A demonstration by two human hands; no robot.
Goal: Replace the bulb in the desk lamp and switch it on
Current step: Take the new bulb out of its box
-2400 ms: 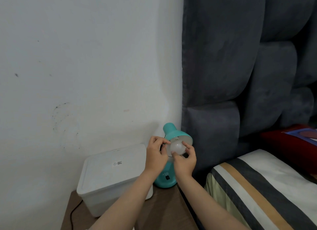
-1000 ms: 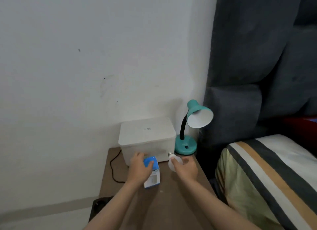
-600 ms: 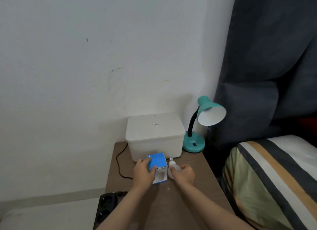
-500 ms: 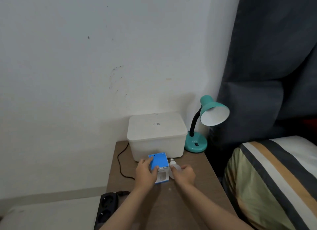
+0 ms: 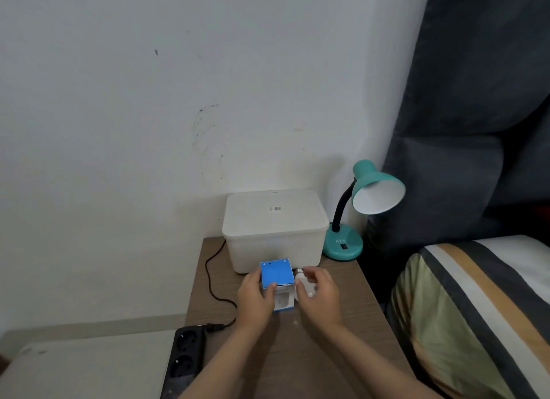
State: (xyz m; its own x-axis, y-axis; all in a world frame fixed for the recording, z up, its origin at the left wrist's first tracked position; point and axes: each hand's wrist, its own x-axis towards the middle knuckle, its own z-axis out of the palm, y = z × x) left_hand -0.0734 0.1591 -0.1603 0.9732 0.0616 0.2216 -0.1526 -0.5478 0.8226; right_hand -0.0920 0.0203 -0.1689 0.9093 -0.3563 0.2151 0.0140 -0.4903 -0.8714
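Note:
A teal desk lamp (image 5: 358,208) stands at the back right corner of the brown bedside table (image 5: 327,345); its white-lined shade faces me and holds no bulb. My left hand (image 5: 256,299) grips a blue and white bulb box (image 5: 276,281) standing on the table. Right beside it, my right hand (image 5: 320,297) holds a white bulb (image 5: 303,284) with its metal screw base pointing away from me, touching the box's right side.
A white lidded plastic box (image 5: 273,229) sits at the back of the table, left of the lamp. A black cord (image 5: 212,279) runs to a black power strip (image 5: 186,360) at the table's left. A striped bed (image 5: 476,309) and a dark padded headboard (image 5: 476,116) lie to the right.
The bulb came out of the lamp shade in my right hand and went down to the table. My left hand took hold of the blue box. Both now sit together in front of the white box.

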